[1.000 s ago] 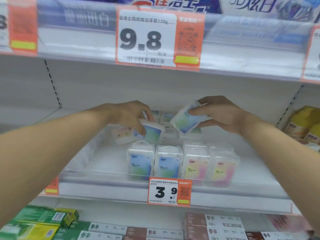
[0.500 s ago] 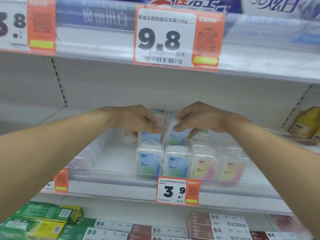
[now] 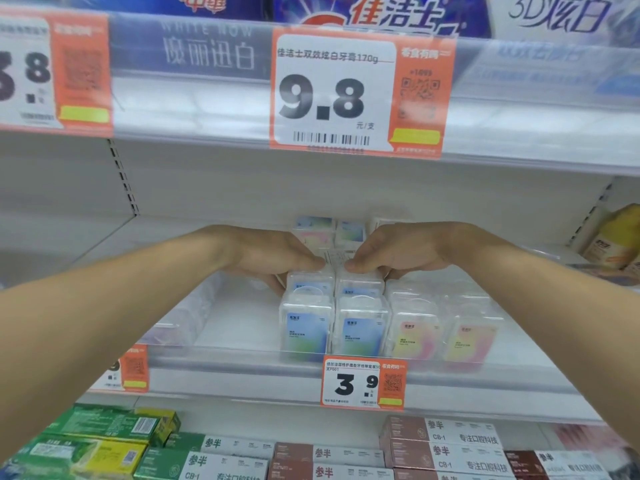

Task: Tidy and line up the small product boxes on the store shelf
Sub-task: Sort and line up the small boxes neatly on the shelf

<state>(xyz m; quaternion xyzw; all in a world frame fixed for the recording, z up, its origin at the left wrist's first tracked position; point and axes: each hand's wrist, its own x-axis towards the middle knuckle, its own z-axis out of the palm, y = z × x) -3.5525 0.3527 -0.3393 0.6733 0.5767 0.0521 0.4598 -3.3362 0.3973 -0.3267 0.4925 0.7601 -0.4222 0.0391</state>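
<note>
Small clear plastic boxes stand in a front row on the white shelf (image 3: 242,327): two blue-green boxes (image 3: 306,327) (image 3: 363,329) and two pink-yellow boxes (image 3: 415,337) (image 3: 471,341). Directly behind the blue pair stand two more blue boxes. My left hand (image 3: 273,258) grips the left rear blue box (image 3: 310,284) from above. My right hand (image 3: 398,254) grips the right rear blue box (image 3: 360,284) the same way. Both stand upright, side by side, touching the front row. More boxes (image 3: 329,233) lie loosely at the shelf's back, partly hidden by my hands.
A clear plastic lip with a 3.9 price tag (image 3: 363,382) runs along the shelf front. The upper shelf with a 9.8 tag (image 3: 356,95) hangs close overhead. Yellow packets (image 3: 613,240) sit far right. Toothpaste cartons (image 3: 440,441) fill the shelf below.
Both hands brought their blue boxes from tilted and apart in the air down behind the front blue pair, setting them upright side by side. The camera moved closer.
</note>
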